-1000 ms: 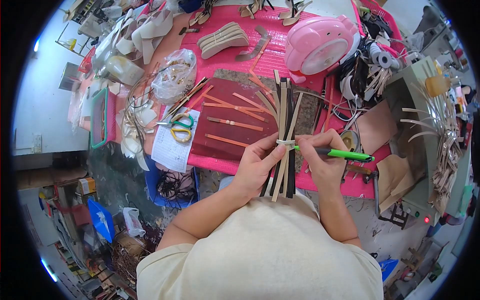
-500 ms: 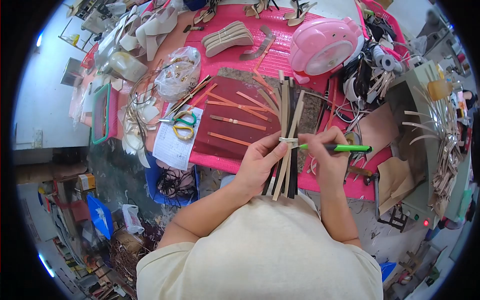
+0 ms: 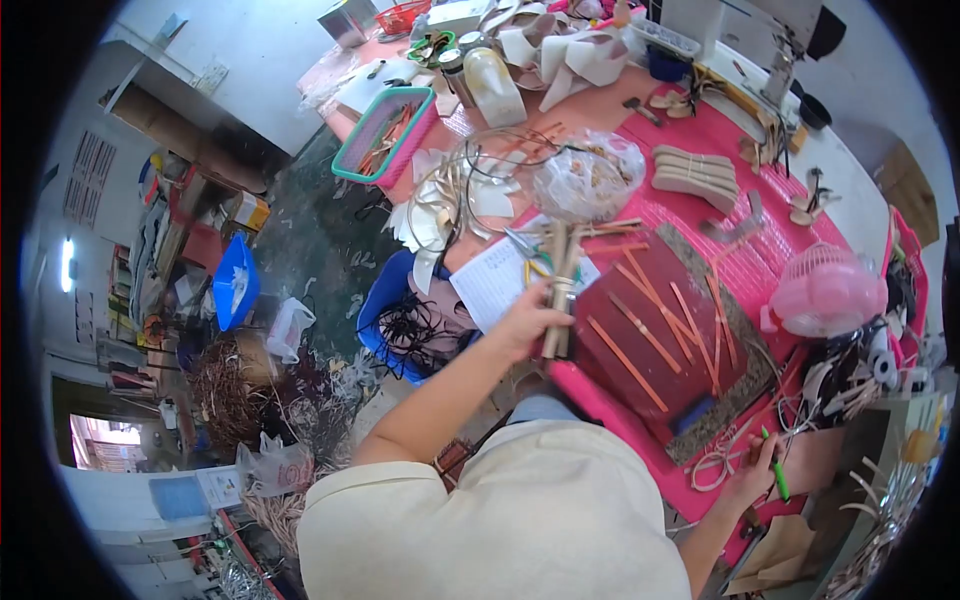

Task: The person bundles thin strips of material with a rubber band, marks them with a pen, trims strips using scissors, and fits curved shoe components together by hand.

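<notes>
My left hand [image 3: 530, 322] is closed around a banded bundle of beige and dark strips [image 3: 561, 245], held upright over the front edge of the table. Behind the bundle lie a written sheet of paper [image 3: 485, 288] and scissors [image 3: 537, 268], both partly hidden. At the right, my right hand [image 3: 752, 478] grips a green pen [image 3: 781, 484] above the pink table cover, near loops of pale cord [image 3: 712, 468]. Between my hands is a maroon board [image 3: 603, 362] with several orange-brown strips [image 3: 627, 365] laid across it.
A plastic bag of small parts [image 3: 588, 178] sits behind the paper. Stacked beige insole shapes [image 3: 695, 175] and a pink fan [image 3: 828, 290] stand farther back. At the left are a green-rimmed basket [image 3: 347, 172] and, below the table, a blue bin [image 3: 370, 318] holding dark cords.
The view has swung left. My right hand has moved away from the bundle to the right with the pen. The bundle, still in my left hand, is now over the paper's side of the board.
</notes>
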`<state>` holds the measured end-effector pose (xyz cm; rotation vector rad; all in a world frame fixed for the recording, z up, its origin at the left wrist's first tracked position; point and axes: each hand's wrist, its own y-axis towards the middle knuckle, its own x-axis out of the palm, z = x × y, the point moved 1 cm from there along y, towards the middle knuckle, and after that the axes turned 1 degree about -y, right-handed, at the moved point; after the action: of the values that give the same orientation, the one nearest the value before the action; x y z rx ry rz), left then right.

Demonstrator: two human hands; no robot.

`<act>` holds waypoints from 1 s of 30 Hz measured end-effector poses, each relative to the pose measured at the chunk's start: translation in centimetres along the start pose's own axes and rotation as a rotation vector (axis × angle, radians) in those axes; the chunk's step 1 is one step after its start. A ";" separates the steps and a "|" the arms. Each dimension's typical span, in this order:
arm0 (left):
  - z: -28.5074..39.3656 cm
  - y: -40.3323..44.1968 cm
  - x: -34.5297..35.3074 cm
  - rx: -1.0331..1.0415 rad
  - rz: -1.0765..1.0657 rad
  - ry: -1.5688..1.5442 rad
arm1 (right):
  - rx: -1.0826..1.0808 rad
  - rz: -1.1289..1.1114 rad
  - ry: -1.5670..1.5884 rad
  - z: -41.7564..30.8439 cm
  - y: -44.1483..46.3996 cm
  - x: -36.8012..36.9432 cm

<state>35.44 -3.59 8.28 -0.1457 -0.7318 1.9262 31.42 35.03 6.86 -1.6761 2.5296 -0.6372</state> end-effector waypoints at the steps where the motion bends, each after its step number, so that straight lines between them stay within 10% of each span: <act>1: 1.2 1.4 -4.2 0.082 0.191 0.160 | 0.000 0.108 -0.075 0.8 -0.8 1.5; 8: 14.7 21.6 -28.6 0.515 0.508 0.690 | -0.032 0.350 -0.392 7.5 -1.5 9.1; 21: 18.7 39.9 -32.8 0.494 0.811 1.712 | -0.007 0.575 -0.586 14.1 -6.4 11.8; 24: 17.4 39.5 -27.8 1.042 0.481 1.548 | -0.002 0.613 -0.558 14.1 -7.3 13.1; 27: 12.0 34.6 -17.7 0.678 -0.088 1.272 | 0.001 0.605 -0.536 14.0 -7.7 14.9; 28: 8.9 35.4 -16.9 0.986 -0.367 1.343 | 0.008 0.602 -0.518 14.0 -7.8 15.5; 30: 6.6 33.3 -12.9 0.794 -0.390 1.428 | -0.006 0.574 -0.522 13.9 -8.0 16.1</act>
<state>12.64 -27.09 -7.41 -0.7018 0.8766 1.1494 35.25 13.73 -0.01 -0.8691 2.4147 -0.1192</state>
